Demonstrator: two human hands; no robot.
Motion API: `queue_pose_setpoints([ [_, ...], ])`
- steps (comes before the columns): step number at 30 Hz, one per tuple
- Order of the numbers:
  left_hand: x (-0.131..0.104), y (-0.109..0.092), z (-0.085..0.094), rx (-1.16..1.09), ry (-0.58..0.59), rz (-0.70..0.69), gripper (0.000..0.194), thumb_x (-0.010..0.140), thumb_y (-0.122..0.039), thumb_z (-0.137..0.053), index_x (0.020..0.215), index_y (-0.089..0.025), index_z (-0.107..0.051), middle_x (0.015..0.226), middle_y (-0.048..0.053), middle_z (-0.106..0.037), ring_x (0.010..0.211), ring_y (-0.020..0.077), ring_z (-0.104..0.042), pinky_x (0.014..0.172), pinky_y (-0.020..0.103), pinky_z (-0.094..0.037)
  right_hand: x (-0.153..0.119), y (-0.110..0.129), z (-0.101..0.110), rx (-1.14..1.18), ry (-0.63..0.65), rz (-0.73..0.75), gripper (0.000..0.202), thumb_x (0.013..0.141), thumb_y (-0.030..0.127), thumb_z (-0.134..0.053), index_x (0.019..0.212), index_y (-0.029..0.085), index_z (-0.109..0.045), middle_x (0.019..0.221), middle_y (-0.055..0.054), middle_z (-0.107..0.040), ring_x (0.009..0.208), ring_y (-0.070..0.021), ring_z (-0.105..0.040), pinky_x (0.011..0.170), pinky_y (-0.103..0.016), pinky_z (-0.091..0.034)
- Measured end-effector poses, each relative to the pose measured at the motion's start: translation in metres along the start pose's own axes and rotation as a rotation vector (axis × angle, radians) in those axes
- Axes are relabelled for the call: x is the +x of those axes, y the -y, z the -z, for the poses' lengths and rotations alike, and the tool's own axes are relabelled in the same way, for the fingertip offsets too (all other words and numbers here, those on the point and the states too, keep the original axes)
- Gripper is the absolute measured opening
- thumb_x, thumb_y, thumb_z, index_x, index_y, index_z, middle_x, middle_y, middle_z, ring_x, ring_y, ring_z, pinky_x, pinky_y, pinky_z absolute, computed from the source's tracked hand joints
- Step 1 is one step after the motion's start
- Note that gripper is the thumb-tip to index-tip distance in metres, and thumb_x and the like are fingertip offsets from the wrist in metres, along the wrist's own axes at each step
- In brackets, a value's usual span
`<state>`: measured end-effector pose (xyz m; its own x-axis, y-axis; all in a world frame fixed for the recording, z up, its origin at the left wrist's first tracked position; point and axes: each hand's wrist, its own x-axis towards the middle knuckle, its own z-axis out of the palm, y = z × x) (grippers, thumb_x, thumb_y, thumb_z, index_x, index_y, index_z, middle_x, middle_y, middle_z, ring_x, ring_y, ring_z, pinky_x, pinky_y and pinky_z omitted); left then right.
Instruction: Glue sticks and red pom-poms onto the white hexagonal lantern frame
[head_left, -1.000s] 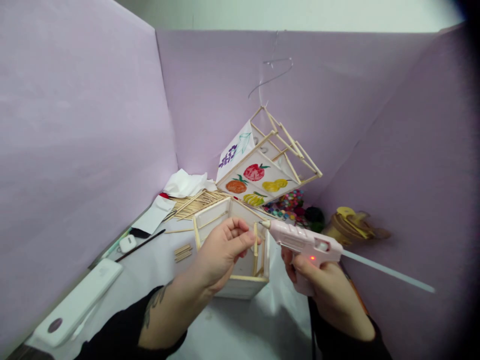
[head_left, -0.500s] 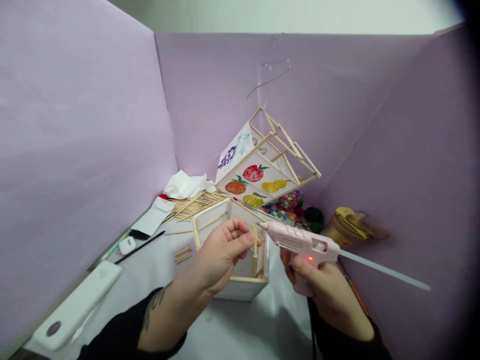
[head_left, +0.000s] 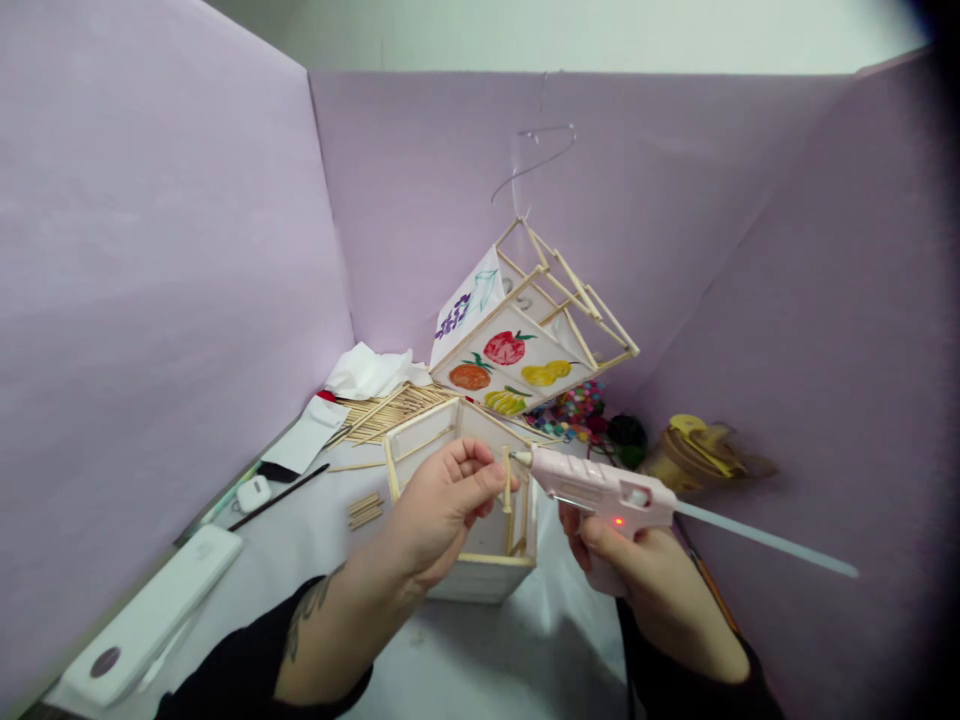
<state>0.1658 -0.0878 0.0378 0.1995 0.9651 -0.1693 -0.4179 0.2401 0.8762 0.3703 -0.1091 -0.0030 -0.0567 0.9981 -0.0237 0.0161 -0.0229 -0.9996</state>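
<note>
Between thumb and fingers, my left hand (head_left: 465,490) pinches a short wooden stick (head_left: 507,495), held upright. My right hand (head_left: 637,570) grips a pale pink hot glue gun (head_left: 600,482) with a red light on and a long glue stick out of its back. The gun's nozzle points left, at or very near the stick's upper end; I cannot tell whether they touch. Under my hands stands an open box frame of wood and white paper (head_left: 480,578). Behind it, a lantern-like frame with painted fruit (head_left: 506,348) hangs tilted from a wire hook (head_left: 534,160).
Long wooden sticks (head_left: 390,410) lie at the back left, with short cut sticks (head_left: 365,510) nearer. A white bar-shaped device (head_left: 157,615) and a thin black rod (head_left: 289,490) lie left. Colourful pompoms (head_left: 577,405) and tape rolls (head_left: 697,450) sit behind right. Lilac panels (head_left: 180,240) enclose the space.
The glue gun's nozzle has shifted slightly left and down, closer to the upper end of the short stick. My left hand stays nearly where it was, still pinching the stick.
</note>
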Motion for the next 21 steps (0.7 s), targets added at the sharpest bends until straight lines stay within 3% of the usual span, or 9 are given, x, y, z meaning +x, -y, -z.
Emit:
queue_pose_setpoints([
  [8, 0.000, 0.000, 0.001, -0.008, 0.020, -0.006, 0.046, 0.061, -0.037, -0.091, 0.078, -0.018, -0.052, 0.070, -0.001, -0.062, 0.056, 0.0067, -0.044, 0.056, 0.022, -0.029, 0.003, 0.001, 0.001, -0.008, 0.006, 0.055, 0.050, 0.069, 0.065, -0.081, 0.074, 0.018, -0.063, 0.061, -0.002, -0.059, 0.053, -0.0144, -0.050, 0.051, -0.027, -0.037],
  [16, -0.002, 0.001, 0.000, 0.016, 0.030, -0.011, 0.048, 0.060, -0.035, -0.089, 0.075, -0.020, -0.045, 0.066, -0.002, -0.064, 0.052, 0.0053, -0.042, 0.052, 0.019, -0.029, 0.008, -0.006, 0.002, -0.030, -0.026, 0.011, 0.052, 0.068, 0.065, -0.081, 0.077, 0.016, -0.069, 0.057, -0.003, -0.061, 0.051, -0.0132, -0.051, 0.049, -0.025, -0.039],
  [21, -0.003, -0.019, 0.013, 0.036, 0.026, -0.047, 0.052, 0.060, -0.036, -0.091, 0.078, -0.020, -0.045, 0.065, -0.001, -0.067, 0.052, 0.0056, -0.046, 0.052, 0.018, -0.031, 0.020, -0.003, -0.001, 0.187, -0.159, 0.057, 0.047, 0.067, 0.060, -0.084, 0.081, 0.018, -0.070, 0.061, -0.001, -0.060, 0.050, -0.0116, -0.050, 0.044, -0.022, -0.040],
])
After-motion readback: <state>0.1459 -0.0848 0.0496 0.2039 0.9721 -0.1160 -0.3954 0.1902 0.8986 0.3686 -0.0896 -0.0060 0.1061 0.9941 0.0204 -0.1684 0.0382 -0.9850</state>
